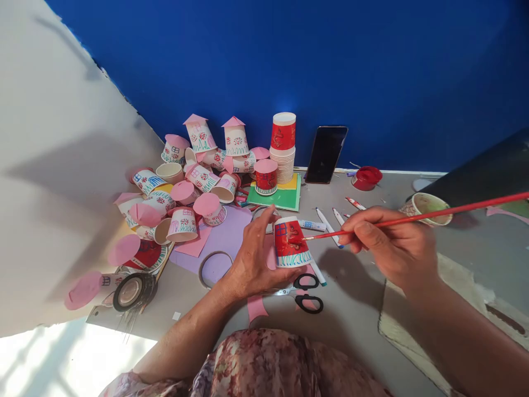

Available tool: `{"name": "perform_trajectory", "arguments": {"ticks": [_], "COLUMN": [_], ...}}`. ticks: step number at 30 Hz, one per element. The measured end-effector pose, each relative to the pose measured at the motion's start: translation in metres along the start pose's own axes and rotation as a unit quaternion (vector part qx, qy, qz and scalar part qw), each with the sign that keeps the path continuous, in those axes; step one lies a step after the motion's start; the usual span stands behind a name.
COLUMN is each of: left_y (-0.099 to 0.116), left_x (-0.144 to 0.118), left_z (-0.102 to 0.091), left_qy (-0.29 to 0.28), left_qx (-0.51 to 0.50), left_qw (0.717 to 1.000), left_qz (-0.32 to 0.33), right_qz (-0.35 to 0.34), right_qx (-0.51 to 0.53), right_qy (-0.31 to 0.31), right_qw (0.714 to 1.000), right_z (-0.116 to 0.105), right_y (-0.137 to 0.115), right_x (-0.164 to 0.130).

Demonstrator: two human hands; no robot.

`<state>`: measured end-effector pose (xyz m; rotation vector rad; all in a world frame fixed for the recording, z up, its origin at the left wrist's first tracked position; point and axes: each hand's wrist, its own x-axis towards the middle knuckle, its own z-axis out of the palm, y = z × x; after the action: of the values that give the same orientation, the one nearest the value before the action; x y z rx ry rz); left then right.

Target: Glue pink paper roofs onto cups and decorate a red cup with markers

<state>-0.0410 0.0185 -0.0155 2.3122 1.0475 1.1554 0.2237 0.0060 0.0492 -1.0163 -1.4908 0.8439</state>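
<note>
Painting is the step in hand: your left hand (pixel 252 259) grips an upturned paper cup (pixel 290 242), red-coated and tapered, above the scissors (pixel 303 292). Your right hand (pixel 386 242) pinches a thin red brush (pixel 413 218), tip at the cup's side. Next stroke likely needs a steady cup, turned slowly.

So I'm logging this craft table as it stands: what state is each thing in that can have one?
Left hand: holds the red cup.
Red cup: upside down, painted red.
Right hand: grips the brush.
Brush: tip at the red cup's side.
Scissors: lying flat, blades hidden.
Phone: leaning on the wall, screen dark.
Cup stack: upright, red cup on top.
Tape roll: lying flat.
Paint lid: holds red paint.
</note>
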Motion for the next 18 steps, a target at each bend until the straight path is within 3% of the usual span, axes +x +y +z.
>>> {"name": "perform_trajectory", "arguments": {"ticks": [8, 14, 18], "left_y": [0.0025, 0.0046, 0.0055], "left_x": [0.0019, 0.0033, 0.0043], "left_z": [-0.0008, -0.0013, -0.0024], "left_qy": [0.008, -0.001, -0.009], "left_qx": [0.009, 0.007, 0.005], "left_qw": [1.0, 1.0, 1.0], "left_qz": [-0.007, -0.013, -0.011], "right_qz": [-0.002, -0.001, -0.008], "right_qx": [-0.007, -0.018, -0.003], "right_qy": [0.031, 0.0, 0.016], "right_qw": [0.999, 1.0, 1.0], "right_z": [-0.0059, -0.0055, -0.0036], "right_y": [-0.0032, -0.0024, -0.0038], "right_x": [0.0004, 0.0004, 0.0016]}}
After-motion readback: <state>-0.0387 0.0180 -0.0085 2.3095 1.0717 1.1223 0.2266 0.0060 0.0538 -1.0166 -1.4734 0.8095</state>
